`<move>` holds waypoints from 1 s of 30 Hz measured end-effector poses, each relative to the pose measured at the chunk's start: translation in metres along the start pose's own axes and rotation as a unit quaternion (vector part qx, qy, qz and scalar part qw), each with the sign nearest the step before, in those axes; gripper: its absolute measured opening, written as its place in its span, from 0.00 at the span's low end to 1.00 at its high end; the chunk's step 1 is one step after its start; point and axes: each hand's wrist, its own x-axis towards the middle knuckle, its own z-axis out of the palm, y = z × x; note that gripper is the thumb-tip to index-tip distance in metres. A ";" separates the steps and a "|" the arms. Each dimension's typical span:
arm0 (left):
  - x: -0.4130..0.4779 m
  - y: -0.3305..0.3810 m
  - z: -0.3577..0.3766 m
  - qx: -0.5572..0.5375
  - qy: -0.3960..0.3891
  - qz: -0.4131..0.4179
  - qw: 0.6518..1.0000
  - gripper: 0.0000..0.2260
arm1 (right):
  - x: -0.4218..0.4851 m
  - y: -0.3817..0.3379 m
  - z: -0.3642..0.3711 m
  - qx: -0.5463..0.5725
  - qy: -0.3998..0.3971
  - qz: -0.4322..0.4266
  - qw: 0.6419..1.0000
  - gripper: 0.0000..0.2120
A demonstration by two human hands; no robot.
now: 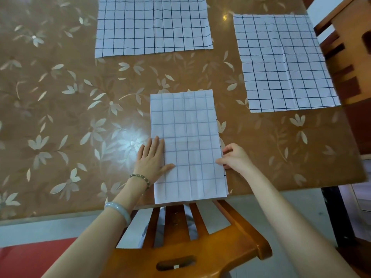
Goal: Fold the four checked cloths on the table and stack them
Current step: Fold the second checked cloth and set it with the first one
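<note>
A white checked cloth (186, 141), folded in half lengthwise, lies at the near edge of the table with its faint reverse side up. My left hand (153, 159) rests flat on its left edge, fingers spread. At the cloth's right edge my right hand (233, 157) pinches the layered edges between thumb and fingers. Two more checked cloths lie spread flat: one at the far middle (152, 25), one at the far right (283, 63). No fourth cloth is in view.
The table (70, 117) wears a brown cover with pale flowers. A wooden chair back (192, 243) stands between me and the near table edge. Another wooden chair (349, 49) stands at the right side. Something red (30, 255) lies low at the left.
</note>
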 end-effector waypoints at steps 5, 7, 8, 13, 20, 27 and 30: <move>0.001 0.001 0.002 0.005 0.013 -0.012 1.000 0.43 | -0.010 0.005 -0.001 -0.085 -0.015 -0.009 0.996 0.15; 0.002 0.001 0.004 -0.013 0.025 -0.014 0.999 0.45 | -0.010 0.010 -0.001 -0.103 -0.009 -0.018 0.995 0.14; 0.002 0.000 0.004 -0.020 0.031 -0.012 0.999 0.46 | -0.009 0.011 -0.001 -0.107 -0.001 -0.024 0.994 0.14; -0.007 -0.006 0.006 -0.018 0.039 0.040 0.998 0.47 | -0.009 0.014 -0.002 -0.127 0.019 -0.047 0.991 0.12; -0.025 -0.018 0.021 0.009 0.022 0.063 0.998 0.44 | -0.009 0.015 -0.003 -0.130 0.039 -0.056 0.989 0.11; -0.024 -0.023 0.028 0.036 0.023 0.056 0.998 0.44 | -0.012 0.013 -0.001 -0.141 0.042 -0.066 0.987 0.10; -0.024 -0.023 0.028 0.034 0.029 0.053 0.998 0.44 | -0.014 0.012 0.000 -0.153 0.040 -0.072 0.985 0.10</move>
